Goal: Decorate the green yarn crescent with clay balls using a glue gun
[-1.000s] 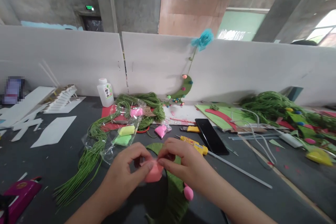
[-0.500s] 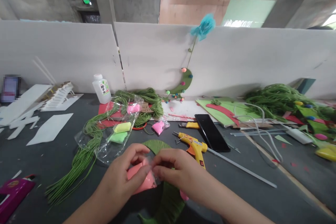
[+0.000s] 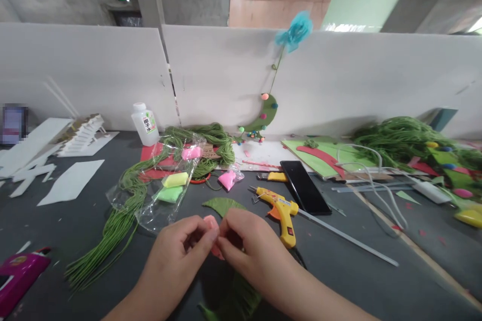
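My left hand point(image 3: 176, 253) and my right hand point(image 3: 246, 251) meet low in the middle of the view, fingertips pinched together on a lump of pink clay point(image 3: 211, 221). Most of the lump is hidden between the fingers. Under the hands lies a green felt crescent point(image 3: 222, 205), its lower part showing below my right wrist. A yellow glue gun point(image 3: 280, 210) lies on the dark table just right of my right hand.
A clear bag with yellow and green clay pieces point(image 3: 171, 188) and a bundle of green cord point(image 3: 128, 210) lie left. A black phone point(image 3: 305, 188), a white bottle point(image 3: 144, 124), white cables point(image 3: 372, 180) and a magenta box point(image 3: 17, 273) surround the spot.
The pink lump showed large between my hands before; now my fingers close around it and only a small part shows. The view has tilted down, and the glue gun sits closer.
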{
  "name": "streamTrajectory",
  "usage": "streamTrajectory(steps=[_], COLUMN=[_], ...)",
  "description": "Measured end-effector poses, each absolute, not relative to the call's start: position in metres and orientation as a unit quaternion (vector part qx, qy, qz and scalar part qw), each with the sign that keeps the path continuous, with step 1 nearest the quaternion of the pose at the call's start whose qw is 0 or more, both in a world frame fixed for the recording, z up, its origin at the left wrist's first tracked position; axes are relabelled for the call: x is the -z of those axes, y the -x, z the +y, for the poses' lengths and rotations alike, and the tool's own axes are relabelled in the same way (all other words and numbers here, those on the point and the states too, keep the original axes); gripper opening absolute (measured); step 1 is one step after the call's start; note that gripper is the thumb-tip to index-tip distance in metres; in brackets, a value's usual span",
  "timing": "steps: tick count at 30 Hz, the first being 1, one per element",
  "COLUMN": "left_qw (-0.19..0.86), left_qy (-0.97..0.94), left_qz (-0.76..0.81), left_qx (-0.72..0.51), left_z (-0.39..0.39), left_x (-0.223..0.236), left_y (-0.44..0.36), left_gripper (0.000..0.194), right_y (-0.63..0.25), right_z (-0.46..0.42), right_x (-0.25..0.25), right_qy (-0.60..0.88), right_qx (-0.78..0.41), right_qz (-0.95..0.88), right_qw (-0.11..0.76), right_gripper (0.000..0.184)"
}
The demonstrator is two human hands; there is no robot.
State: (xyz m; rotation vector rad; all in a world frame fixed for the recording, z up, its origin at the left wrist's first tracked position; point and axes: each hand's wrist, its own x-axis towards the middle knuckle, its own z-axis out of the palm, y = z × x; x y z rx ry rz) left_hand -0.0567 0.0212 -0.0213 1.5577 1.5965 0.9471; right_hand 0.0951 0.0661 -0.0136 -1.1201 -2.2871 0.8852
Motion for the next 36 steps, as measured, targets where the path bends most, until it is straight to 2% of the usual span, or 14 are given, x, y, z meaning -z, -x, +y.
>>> streamTrajectory(steps=[4,8,11,13,16,22,24,28,33,36], left_qw=[0.438,0.543,0.528,0.464,0.374,0.309,0.291,0.3,0.438,0.419], left_qy=[-0.569,-0.537,-0.543,-0.571,-0.617,-0.654,-0.661,-0.646,-0.549,-0.57], left_qz=[0.591,0.522,0.526,0.554,0.586,0.611,0.614,0.615,0.598,0.585], left_qx=[-0.368,-0.381,-0.386,-0.39,-0.369,-0.323,-0.32,-0.337,-0.385,-0.396], left_z=[0.024,0.027,0.025,0.024,0.024,0.024,0.022,0.02,0.02,0.02], left_x=[0.025,0.027,0.027,0.026,0.024,0.019,0.018,0.019,0.019,0.02], left_y=[0.056,0.059,0.061,0.06,0.058,0.057,0.058,0.058,0.055,0.053], left_gripper=[0.033,0.032,0.03,0.027,0.025,0.025,0.026,0.026,0.03,0.033], right_y=[-0.094,-0.098,-0.099,-0.099,-0.096,-0.095,-0.095,-0.094,-0.091,-0.091], right_z=[0.065,0.068,0.07,0.069,0.066,0.061,0.059,0.057,0.058,0.061], right_x=[0.017,0.013,0.008,0.007,0.007,0.005,0.005,0.008,0.011,0.009], right_qy=[0.387,0.397,0.357,0.346,0.376,0.405,0.395,0.391,0.406,0.421], right_qx=[-0.278,-0.44,-0.585,-0.613,-0.555,-0.35,-0.313,-0.299,-0.333,-0.385], right_qz=[-0.851,-0.778,-0.695,-0.674,-0.706,-0.814,-0.834,-0.834,-0.802,-0.767], right_qw=[0.22,0.208,0.216,0.223,0.228,0.225,0.225,0.25,0.286,0.293], right_gripper=[0.02,0.02,0.016,0.014,0.016,0.019,0.019,0.022,0.021,0.016])
